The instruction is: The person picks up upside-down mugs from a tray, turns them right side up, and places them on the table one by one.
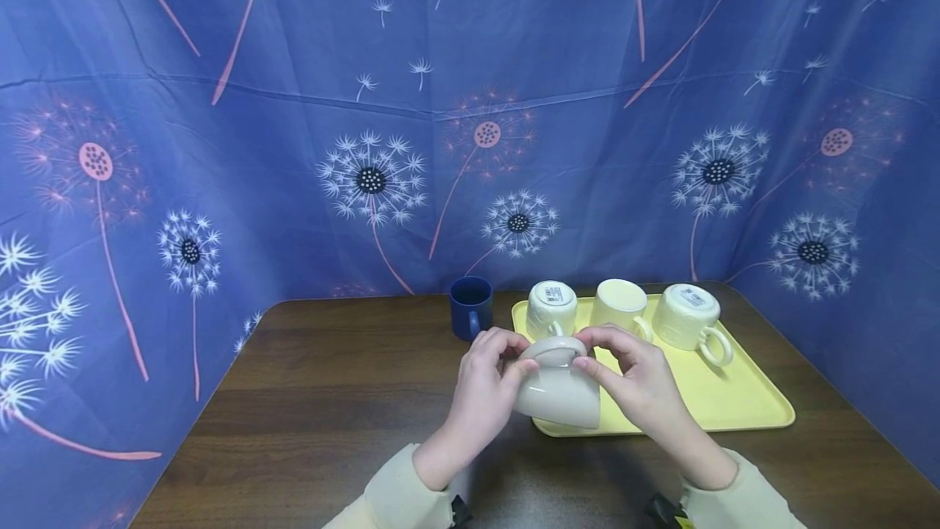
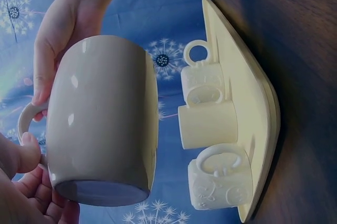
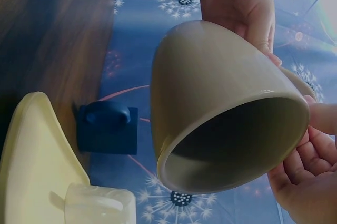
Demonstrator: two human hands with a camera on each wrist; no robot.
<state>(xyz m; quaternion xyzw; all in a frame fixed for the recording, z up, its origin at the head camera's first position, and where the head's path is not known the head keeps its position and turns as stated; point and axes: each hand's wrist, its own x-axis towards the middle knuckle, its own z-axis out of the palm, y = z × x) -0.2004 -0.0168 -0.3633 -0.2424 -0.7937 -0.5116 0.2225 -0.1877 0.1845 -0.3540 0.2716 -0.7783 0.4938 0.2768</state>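
Both hands hold a glossy off-white mug [image 1: 560,398] above the table, at the tray's near left edge. It lies tilted on its side, and the right wrist view shows its open mouth [image 3: 231,145]. The left hand [image 1: 481,386] pinches the left part of the mug's handle [image 2: 26,121] between thumb and fingers. At the handle's other end, the right hand [image 1: 642,382] pinches with thumb and forefinger. Behind the hands stands a dark blue mug [image 1: 470,306], upright on the table.
A yellow tray [image 1: 734,398] lies on the right of the brown table [image 1: 308,398]. Along its back stand a white embossed mug [image 1: 552,304], a cream mug [image 1: 618,307] and another white mug [image 1: 685,321]; both white ones are upside down. A blue dandelion-patterned cloth [image 1: 587,186] hangs behind.
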